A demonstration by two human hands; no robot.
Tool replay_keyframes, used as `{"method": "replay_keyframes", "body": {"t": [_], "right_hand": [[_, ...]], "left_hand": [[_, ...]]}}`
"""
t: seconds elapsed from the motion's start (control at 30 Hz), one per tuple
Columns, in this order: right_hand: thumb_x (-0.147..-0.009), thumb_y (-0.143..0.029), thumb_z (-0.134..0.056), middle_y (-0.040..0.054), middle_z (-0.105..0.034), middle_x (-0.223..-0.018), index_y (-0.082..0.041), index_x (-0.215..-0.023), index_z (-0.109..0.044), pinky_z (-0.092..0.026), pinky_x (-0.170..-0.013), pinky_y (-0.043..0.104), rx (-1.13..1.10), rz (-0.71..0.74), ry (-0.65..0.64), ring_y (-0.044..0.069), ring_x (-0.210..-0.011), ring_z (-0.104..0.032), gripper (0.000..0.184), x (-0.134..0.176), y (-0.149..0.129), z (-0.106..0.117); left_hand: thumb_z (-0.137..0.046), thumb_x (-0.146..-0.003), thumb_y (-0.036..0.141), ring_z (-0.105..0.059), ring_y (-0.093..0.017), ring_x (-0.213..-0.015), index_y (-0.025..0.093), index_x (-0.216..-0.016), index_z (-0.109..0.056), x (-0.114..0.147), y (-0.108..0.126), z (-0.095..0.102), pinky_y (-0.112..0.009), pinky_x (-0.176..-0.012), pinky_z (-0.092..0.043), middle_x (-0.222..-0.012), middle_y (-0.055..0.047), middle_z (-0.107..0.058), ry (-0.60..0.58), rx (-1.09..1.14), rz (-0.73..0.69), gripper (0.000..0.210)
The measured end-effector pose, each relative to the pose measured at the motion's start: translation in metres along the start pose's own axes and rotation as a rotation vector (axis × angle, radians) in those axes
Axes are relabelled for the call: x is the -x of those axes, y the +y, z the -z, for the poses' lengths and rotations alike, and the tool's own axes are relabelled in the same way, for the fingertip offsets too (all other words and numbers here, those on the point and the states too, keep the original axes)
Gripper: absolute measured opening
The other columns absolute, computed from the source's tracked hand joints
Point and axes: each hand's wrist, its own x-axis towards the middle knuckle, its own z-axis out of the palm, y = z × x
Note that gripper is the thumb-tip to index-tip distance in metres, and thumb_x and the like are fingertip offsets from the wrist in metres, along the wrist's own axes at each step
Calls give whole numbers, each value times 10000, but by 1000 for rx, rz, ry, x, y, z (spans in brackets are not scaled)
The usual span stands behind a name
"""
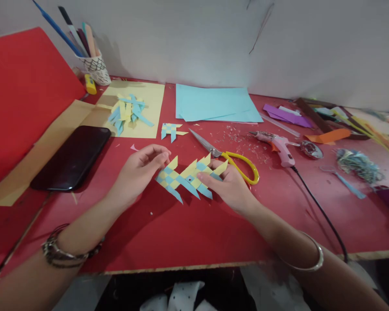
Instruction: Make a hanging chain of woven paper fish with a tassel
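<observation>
Woven paper fish [172, 178] in yellow and blue strips, with pointed strip ends, are lined up nose to tail above the table. My right hand [228, 185] pinches the right-hand part, thumb on the front and fingers behind; a small dark eye dot shows beside the thumb. At the upper left edge of the weave is my left hand [142, 168], thumb and fingers closed together; whether they grip the paper there I cannot tell. A smaller woven fish [170, 129] lies just beyond. Behind my right hand, yellow-handled scissors [227, 154] rest on the table.
On the red table [132, 242] lie a phone [73, 157], cut paper strips [128, 110], blue sheets [217, 103] and a pink glue gun [277, 147] with a black cord. A pen cup [97, 69] stands back left; a thread bundle [358, 164] lies right.
</observation>
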Motion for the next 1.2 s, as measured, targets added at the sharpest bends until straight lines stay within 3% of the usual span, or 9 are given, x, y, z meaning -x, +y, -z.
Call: {"method": "replay_keyframes", "body": {"t": [0.27,0.57,0.87,1.03,1.2], "right_hand": [[-698,-303,-606,-6,-611,-668,-156,-783,-600,-451,-532,217,19,-3,1,95,-569,-555,170,1,0,0],[-709,-330,-596,-7,-588,-656,-160,-781,-584,-433,-535,224,39,-4,-13,91,-555,-525,185,-1,0,2],[-713,-385,-584,-7,-560,-629,-156,-730,-568,-399,-506,217,90,-55,-94,81,-527,-488,230,-2,1,8],[-718,-400,-573,-7,-561,-627,-159,-750,-578,-386,-497,218,124,-49,-99,86,-528,-483,244,-3,2,9],[-709,-397,-587,-18,-535,-611,-158,-750,-577,-379,-493,214,128,-41,-102,79,-522,-464,242,-3,1,10]], "left_hand": [[-586,-696,338,-555,-128,-663,201,-753,-644,0,1,1,-217,-594,-457,-703,-1,-622,49,-46,-1,160],[-625,-659,311,-581,-151,-680,213,-721,-678,5,9,-1,-223,-562,-468,-738,-20,-678,7,-17,-28,128],[-622,-659,202,-470,-103,-450,254,-612,-689,11,14,5,-220,-412,-380,-513,16,-585,-85,59,-332,97],[-636,-653,138,-425,-84,-453,230,-609,-639,11,11,4,-213,-422,-347,-539,29,-538,-201,72,-403,102],[-592,-726,227,-399,-85,-478,204,-609,-526,11,10,5,-211,-427,-322,-544,40,-444,-192,104,-395,136]]}}
